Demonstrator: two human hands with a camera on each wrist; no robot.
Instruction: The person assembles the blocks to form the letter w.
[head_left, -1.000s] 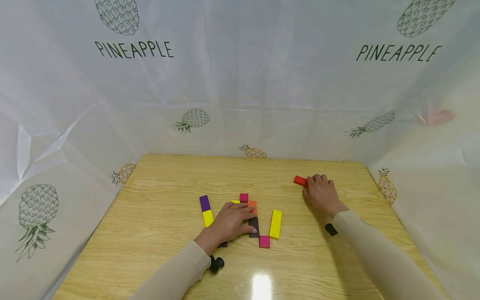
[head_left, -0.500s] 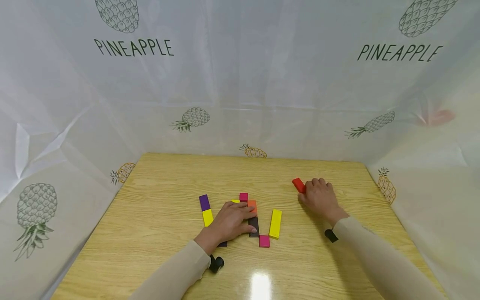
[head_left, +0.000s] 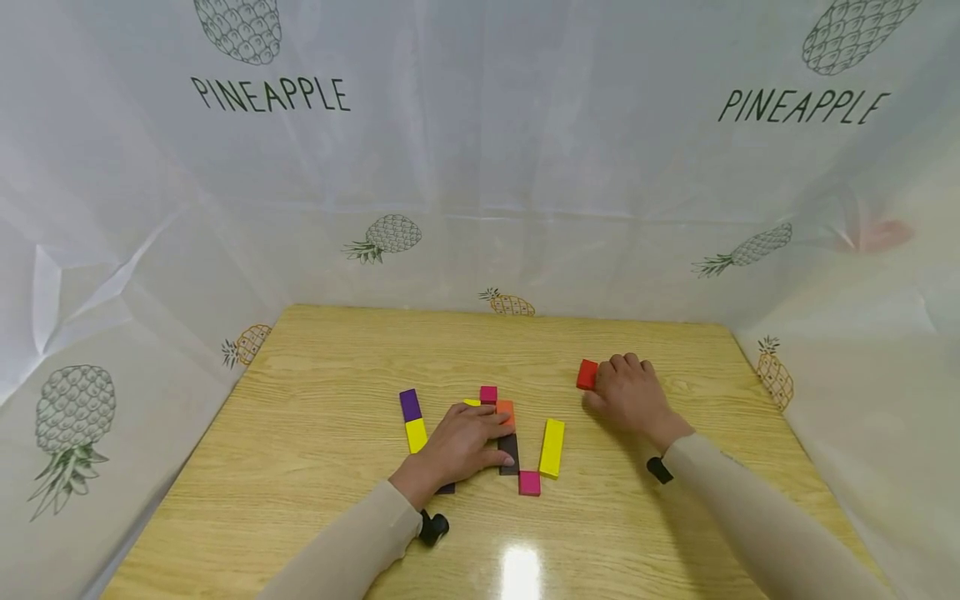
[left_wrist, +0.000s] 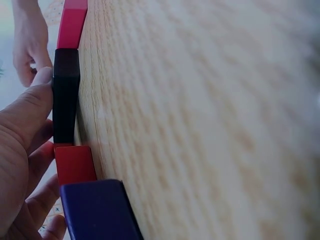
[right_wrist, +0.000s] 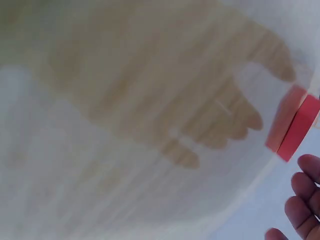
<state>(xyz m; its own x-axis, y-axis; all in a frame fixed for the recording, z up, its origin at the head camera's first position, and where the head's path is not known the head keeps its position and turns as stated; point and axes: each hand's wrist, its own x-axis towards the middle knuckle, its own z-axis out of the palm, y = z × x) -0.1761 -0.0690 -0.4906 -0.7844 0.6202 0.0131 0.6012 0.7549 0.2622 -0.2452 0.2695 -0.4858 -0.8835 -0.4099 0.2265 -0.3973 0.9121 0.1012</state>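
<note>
My left hand (head_left: 461,442) rests over the middle of a row of coloured blocks, its thumb at a black block (head_left: 508,454) and its fingers on an orange block (head_left: 506,414). In the left wrist view, the thumb touches the side of the black block (left_wrist: 66,95), and a dark purple block (left_wrist: 100,207) stands close by. Some blocks are partly hidden under this hand. To the right, my right hand (head_left: 633,400) holds a red block (head_left: 587,374) at its fingertips, low over the table. The right wrist view shows the red block (right_wrist: 295,122) beside the fingers (right_wrist: 300,212).
A yellow block (head_left: 551,447) lies between the hands, near a pink block (head_left: 529,482). Another pink block (head_left: 488,394) is behind the left hand. Left of it, a purple block (head_left: 410,406) and a yellow block (head_left: 416,435) sit end to end. White pineapple-print sheeting (head_left: 480,167) surrounds the wooden table (head_left: 337,358).
The red block has turned from lying nearly sideways to pointing away from me, and has shifted slightly left with my right hand. My left hand stays where it was.
</note>
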